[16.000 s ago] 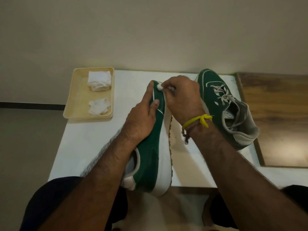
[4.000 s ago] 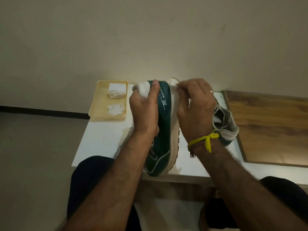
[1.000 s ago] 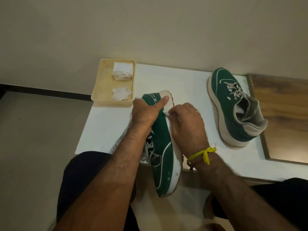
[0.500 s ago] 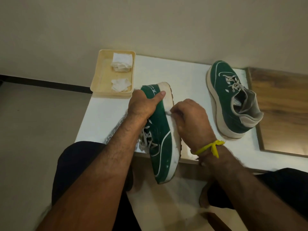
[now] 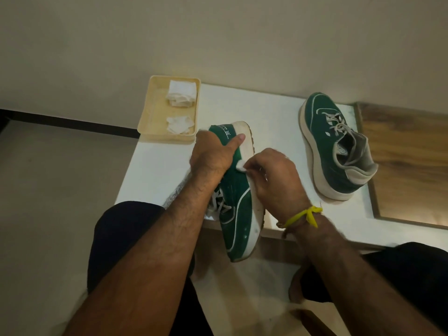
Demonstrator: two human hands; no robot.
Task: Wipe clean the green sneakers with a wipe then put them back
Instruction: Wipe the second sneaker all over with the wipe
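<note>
My left hand [image 5: 213,155] grips a green sneaker [image 5: 238,214] near its heel, holding it on its side with the toe toward me over the table's front edge. The thumb lies across the heel. My right hand [image 5: 274,175] pinches a small white wipe [image 5: 240,166] against the sneaker's side, where green upper meets cream sole. The second green sneaker [image 5: 332,146] stands upright on the white table [image 5: 274,117], to the right, untouched.
A beige tray [image 5: 155,117] at the table's back left corner holds a folded wipe [image 5: 181,93] and a crumpled one [image 5: 180,124]. A wooden surface [image 5: 409,161] adjoins the table on the right. My knees sit below the front edge.
Over the last second the right hand with the wipe has shifted slightly along the sneaker's side near the heel. The left hand keeps its grip. The view has moved a little.
</note>
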